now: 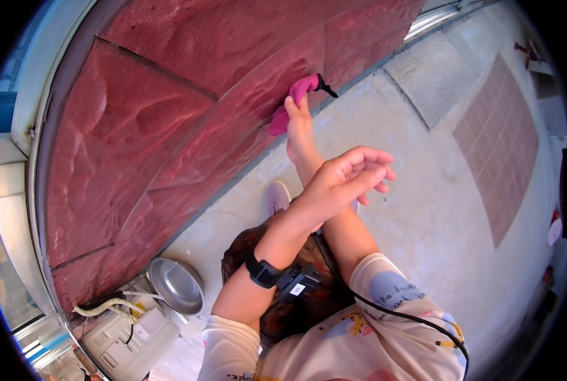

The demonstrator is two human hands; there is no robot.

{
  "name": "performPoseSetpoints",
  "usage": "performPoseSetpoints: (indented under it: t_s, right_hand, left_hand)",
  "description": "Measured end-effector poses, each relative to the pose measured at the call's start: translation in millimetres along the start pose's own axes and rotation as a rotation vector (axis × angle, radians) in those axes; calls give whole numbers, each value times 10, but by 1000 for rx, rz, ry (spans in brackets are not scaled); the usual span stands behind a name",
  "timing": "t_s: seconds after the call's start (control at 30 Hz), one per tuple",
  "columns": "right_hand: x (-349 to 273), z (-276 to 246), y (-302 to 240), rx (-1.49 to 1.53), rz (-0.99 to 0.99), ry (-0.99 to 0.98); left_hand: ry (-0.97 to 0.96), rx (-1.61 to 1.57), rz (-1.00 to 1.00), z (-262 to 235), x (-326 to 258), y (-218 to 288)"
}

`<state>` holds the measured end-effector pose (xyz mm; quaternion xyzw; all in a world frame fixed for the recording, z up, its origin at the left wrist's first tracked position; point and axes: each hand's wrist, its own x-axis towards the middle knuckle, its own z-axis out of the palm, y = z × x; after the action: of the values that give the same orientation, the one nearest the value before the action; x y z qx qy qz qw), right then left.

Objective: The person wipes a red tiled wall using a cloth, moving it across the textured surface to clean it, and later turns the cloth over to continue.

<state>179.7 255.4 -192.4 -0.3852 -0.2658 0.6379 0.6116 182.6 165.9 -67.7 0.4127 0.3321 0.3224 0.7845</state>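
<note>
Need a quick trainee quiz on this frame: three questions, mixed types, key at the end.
1. The forearms cross. Which of the person's hands holds the pink cloth?
2. True or false: the metal basin is in the upper right of the picture.
3. The wristband on the left forearm is: A white; B black; C red.

Key:
1. The right hand.
2. False; it is at the lower left.
3. B.

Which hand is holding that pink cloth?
The right hand, beside the red wall, grips the pink cloth; the left hand, whose arm wears a black band, looks empty.
</note>
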Motion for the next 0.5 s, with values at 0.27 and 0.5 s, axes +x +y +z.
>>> performPoseSetpoints:
  t_s: [0.27, 0.5]
  right_hand:
    - [-442, 347, 196, -302, 21, -55]
    - [-331, 230, 121, 179, 194, -62]
  left_hand:
    - [-19, 2, 5, 9, 20, -69]
    - [11, -3, 4, 16, 29, -44]
